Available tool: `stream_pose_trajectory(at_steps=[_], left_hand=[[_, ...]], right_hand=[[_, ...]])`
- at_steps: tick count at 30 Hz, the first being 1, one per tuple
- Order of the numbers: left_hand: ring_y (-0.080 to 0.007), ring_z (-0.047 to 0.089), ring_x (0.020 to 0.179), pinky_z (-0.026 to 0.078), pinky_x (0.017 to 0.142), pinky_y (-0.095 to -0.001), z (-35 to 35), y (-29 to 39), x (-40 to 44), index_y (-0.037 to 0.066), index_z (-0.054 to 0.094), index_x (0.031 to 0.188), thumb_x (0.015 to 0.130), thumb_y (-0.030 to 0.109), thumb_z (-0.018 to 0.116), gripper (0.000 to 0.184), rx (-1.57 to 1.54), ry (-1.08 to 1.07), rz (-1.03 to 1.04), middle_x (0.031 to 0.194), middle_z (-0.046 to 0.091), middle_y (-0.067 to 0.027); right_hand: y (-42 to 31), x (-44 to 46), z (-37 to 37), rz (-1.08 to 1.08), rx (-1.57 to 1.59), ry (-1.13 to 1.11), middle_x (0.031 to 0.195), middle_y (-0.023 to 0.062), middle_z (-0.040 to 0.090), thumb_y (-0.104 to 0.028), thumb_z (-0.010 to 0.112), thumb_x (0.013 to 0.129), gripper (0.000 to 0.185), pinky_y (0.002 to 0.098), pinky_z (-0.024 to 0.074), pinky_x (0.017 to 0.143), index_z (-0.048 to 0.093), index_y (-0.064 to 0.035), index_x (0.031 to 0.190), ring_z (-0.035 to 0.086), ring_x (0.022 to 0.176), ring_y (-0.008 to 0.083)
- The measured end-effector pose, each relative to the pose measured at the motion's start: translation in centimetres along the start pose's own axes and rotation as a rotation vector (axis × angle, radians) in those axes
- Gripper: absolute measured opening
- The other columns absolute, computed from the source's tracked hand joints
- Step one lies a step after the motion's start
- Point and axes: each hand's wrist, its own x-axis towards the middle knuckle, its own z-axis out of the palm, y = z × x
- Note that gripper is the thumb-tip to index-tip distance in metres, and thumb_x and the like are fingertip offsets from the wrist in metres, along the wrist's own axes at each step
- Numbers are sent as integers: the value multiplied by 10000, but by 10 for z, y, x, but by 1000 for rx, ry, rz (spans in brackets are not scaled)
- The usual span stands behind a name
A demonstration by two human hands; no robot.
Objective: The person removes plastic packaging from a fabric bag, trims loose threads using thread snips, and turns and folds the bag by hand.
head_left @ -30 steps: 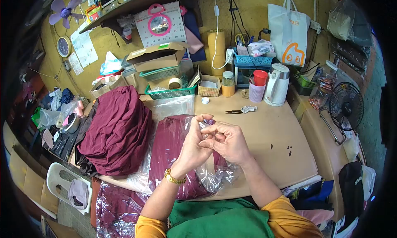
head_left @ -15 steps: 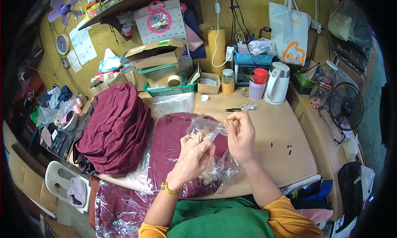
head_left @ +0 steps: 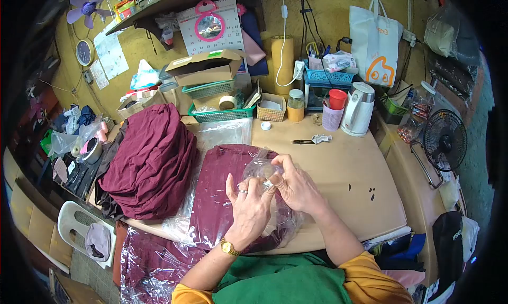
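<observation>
My left hand (head_left: 250, 209), with a ring and a gold watch, is closed on a crumpled clear plastic bag (head_left: 258, 168), one finger sticking out to the side. Against it, the fingertips of my right hand (head_left: 300, 190) pinch the same plastic. Loose folds of the bag hang below the right hand. Beneath both hands lies a folded maroon cloth bundle (head_left: 214, 198) in clear plastic. The exact spot where the fingers meet the plastic is partly hidden.
A tall pile of maroon cloth (head_left: 148, 166) stands at the left. Behind are black tweezers (head_left: 302, 141), a small white cap (head_left: 265, 126), a jar (head_left: 295, 106), a lilac cup (head_left: 332, 118) and a white kettle (head_left: 357, 111). More plastic-wrapped maroon cloth (head_left: 153, 261) hangs near the front edge.
My right hand has come down and left, towards the left hand. The plastic stretched between them is now bunched at the fingertips. My left hand has turned, showing the watch face.
</observation>
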Motion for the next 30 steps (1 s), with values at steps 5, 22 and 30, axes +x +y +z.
stream_pose_trajectory(at_steps=[5,22,30], left_hand=[[-221,553,938,295,1039,-522,20,-4,-4,207,684,1070,758,150,721,319,-104,236,0,989,593,-25],[-276,528,1083,287,1059,-498,4,1,-5,93,647,846,803,117,726,94,-389,163,-104,1070,602,-122],[-274,445,1160,373,983,-438,-1,-16,-19,32,633,812,839,157,730,161,-830,-86,-330,1233,470,-152]], right_hand=[[5,6,-3,75,249,-301,950,168,586,-797,244,882,903,386,498,700,407,4,1265,631,850,257],[43,13,-10,190,780,-83,746,64,632,-10,584,965,247,259,537,592,445,-17,1169,664,635,168],[3,-8,-21,79,939,-66,687,22,582,-81,643,935,64,277,437,547,591,-48,952,544,590,105]])
